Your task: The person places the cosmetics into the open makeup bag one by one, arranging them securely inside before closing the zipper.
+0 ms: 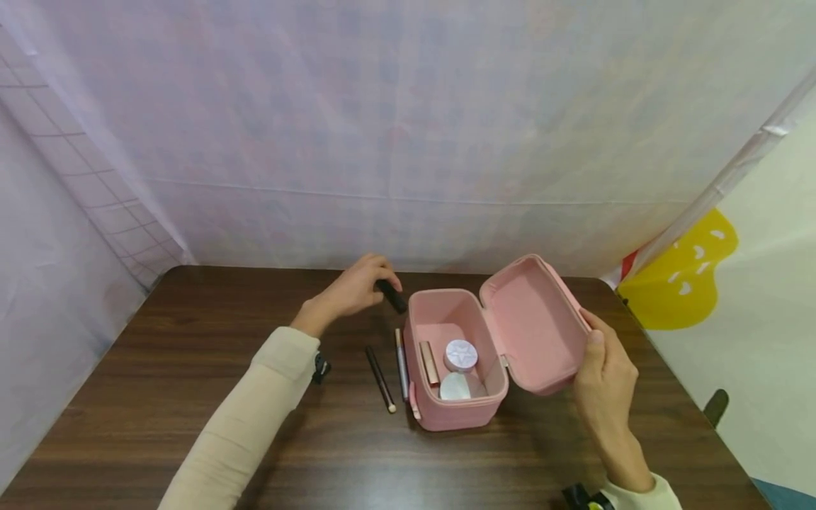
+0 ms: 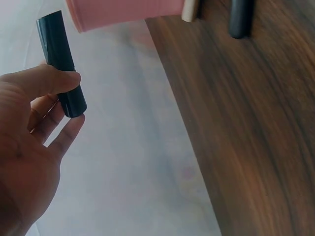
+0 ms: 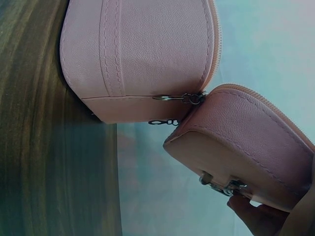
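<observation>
My left hand (image 1: 358,288) pinches a short black cosmetic tube (image 1: 392,297) just off the far left corner of a pink makeup case (image 1: 459,416). In the left wrist view the thumb lies across the tube (image 2: 58,44), with fingers behind it. My right hand (image 1: 607,379) grips the outer edge of the case's lid (image 1: 534,322), which stands unzipped and tilted back to the right. Inside the case lie a rose-gold tube (image 1: 429,363), a round jar with a star on top (image 1: 460,355) and a pale round compact (image 1: 455,387). The right wrist view shows metal zipper pulls (image 3: 170,98).
Left of the case, a slim dark stick with a pale tip (image 1: 380,379) and a silvery stick (image 1: 401,365) lie on the brown wooden table (image 1: 146,397). A pale curtain (image 1: 382,142) hangs behind the table's far edge.
</observation>
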Demonstrator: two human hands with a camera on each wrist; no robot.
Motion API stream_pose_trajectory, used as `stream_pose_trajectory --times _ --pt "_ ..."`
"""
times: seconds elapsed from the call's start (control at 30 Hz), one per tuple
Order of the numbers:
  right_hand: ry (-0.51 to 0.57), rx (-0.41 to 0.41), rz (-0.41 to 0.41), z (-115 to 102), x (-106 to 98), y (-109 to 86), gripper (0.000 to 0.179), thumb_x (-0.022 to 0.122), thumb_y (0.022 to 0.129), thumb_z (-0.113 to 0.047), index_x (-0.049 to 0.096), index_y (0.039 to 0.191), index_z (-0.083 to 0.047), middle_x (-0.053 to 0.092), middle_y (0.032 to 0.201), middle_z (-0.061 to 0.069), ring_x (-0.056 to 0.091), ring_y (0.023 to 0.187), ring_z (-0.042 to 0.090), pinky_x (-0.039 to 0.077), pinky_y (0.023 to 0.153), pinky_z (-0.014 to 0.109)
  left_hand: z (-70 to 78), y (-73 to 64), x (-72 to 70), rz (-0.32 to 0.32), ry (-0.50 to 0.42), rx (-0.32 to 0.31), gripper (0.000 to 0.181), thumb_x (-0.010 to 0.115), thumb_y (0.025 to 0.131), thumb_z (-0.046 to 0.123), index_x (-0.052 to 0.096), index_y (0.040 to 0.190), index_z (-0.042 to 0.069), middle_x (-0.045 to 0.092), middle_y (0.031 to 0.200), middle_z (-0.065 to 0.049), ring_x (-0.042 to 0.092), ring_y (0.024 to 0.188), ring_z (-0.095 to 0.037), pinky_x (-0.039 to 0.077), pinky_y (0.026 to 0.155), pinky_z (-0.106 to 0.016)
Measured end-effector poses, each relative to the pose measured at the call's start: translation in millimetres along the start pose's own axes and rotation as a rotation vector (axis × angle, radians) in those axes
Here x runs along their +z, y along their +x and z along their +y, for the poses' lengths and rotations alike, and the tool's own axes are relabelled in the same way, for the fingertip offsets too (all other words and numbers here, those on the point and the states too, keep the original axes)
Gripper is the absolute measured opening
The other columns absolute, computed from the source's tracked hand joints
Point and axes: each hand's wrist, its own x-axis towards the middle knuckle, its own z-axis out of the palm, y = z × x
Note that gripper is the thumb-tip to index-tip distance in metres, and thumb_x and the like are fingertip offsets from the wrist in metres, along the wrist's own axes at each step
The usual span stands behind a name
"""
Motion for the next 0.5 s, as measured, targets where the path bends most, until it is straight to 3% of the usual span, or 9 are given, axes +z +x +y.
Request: stream_pose_trajectory --times 0.2,0.5 --pt "-0.002 -0.002 0.001 -1 0 0.4 0.033 0.043 0.1 -0.016 0.065 0.123 -0.01 0.065 0.118 0.014 0.053 0.102 -0.002 0.036 0.084 0.012 9.9 5.5 -4.9 0.015 -0.008 0.028 0.031 0.066 0.077 -0.007 0.073 0.1 0.013 0.058 0.105 -0.006 0.048 0.105 -0.025 0.04 0.092 -0.04" --pt "-0.008 0.002 0.002 -1 0 0.2 0.033 0.042 0.1 -0.015 0.065 0.123 -0.01 0.065 0.118 0.014 0.054 0.101 -0.001 0.036 0.083 0.012 25.2 21.5 -5.4 0.023 0.003 0.125 0.028 0.066 0.076 -0.007 0.074 0.097 0.011 0.058 0.102 -0.006 0.049 0.103 -0.024 0.04 0.091 -0.035"
